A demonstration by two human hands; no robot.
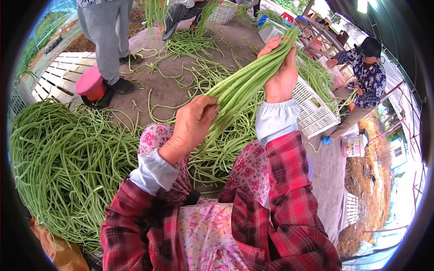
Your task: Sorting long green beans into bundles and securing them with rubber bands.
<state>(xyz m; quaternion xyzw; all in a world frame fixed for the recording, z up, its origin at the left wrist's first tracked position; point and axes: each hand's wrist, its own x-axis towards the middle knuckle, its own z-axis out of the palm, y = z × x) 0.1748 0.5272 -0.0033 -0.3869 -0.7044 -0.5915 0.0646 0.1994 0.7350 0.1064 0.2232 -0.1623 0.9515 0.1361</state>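
A bundle of yard-long beans (pixel 244 81) slants across the view in front of me, an orange band (pixel 288 40) around its upper end. My right hand (pixel 280 76) grips it from beneath just below the band, the palm turned up. Lower down, my left hand (pixel 195 120) pinches strands at the bundle's left edge between thumb and fingers. Loose long beans (pixel 223 162) lie on the ground between and beyond my knees, under the bundle. To my left rises a large heap of long beans (pixel 64 162).
A white plastic crate (pixel 310 105) filled with beans stands at the right. Beyond it a person (pixel 368 74) in a dark cap holds beans. Another person's legs (pixel 110 40) stand beside a pink-topped stool (pixel 90 81). A white bucket (pixel 353 145) sits at far right.
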